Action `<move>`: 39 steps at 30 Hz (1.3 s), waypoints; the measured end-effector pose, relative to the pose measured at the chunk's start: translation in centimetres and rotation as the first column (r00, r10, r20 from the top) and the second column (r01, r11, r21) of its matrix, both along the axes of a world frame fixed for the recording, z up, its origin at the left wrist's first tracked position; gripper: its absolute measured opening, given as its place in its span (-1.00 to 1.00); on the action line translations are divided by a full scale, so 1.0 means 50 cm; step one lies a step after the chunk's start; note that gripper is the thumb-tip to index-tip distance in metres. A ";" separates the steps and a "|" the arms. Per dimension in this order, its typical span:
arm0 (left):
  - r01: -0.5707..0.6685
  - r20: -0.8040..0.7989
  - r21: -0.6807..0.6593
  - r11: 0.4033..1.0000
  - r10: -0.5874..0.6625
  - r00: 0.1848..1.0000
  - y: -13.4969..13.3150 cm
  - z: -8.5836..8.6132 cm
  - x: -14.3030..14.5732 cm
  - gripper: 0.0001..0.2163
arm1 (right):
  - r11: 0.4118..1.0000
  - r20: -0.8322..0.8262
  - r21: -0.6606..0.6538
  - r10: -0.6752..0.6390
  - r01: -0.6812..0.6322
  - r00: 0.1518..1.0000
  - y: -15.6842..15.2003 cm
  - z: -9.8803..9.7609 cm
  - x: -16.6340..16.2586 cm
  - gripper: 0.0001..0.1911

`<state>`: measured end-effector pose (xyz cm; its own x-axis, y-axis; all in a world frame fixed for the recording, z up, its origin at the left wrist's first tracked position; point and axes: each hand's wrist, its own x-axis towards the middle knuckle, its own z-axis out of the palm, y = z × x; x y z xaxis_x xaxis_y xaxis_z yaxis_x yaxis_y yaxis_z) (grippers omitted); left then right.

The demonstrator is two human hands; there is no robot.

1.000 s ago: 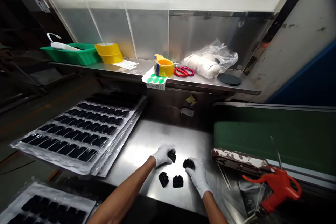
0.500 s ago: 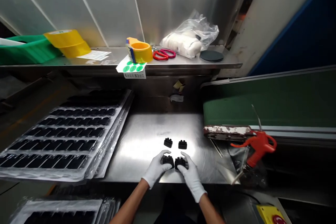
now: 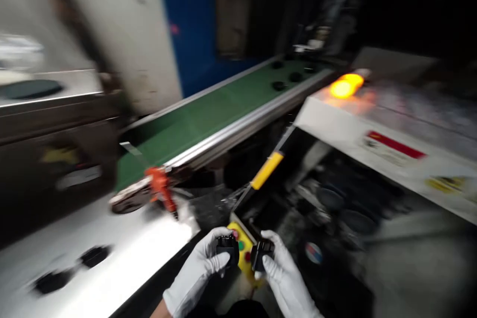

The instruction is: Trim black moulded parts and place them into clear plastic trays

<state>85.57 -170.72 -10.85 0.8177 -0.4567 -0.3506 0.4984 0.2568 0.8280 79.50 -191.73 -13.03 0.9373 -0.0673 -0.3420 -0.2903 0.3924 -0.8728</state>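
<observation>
Head view: left part (image 3: pixel 232 250) is gripped by left hand (image 3: pixel 199 271), right part (image 3: pixel 258 254) by right hand (image 3: pixel 288 276), thumb against fingers, likely pinched so faces are exposed. Both are held apart in front of a yellow box (image 3: pixel 246 269). Two blocks (image 3: pixel 95 256) are seen blurred on the table (image 3: pixel 149 253), presumably since one per hand is enough. Held parts: black, blocky, slightly glossy.

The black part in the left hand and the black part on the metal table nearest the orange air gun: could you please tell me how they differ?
The held part sits in the left hand, while the table part lies on the metal table with no hand touching it. The held part shows fairly crisp edges; the table part is smeared by blur. Both are black.
</observation>
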 end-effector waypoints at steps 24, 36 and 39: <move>0.460 0.564 0.149 0.875 -0.457 0.688 -0.727 -0.132 0.223 -0.68 | 0.381 0.421 -0.747 -0.362 0.544 0.832 -0.597 -0.102 -0.043 -0.72; 0.371 0.509 0.000 0.928 -0.320 0.799 -0.724 -0.139 0.210 -0.51 | 0.630 0.062 -0.771 -0.071 0.093 0.996 -0.544 0.027 0.272 -0.56; 0.360 0.490 -0.018 0.933 -0.306 0.817 -0.724 -0.145 0.213 -0.27 | 0.632 0.002 -0.773 -0.080 0.052 0.997 -0.547 0.004 0.290 -0.49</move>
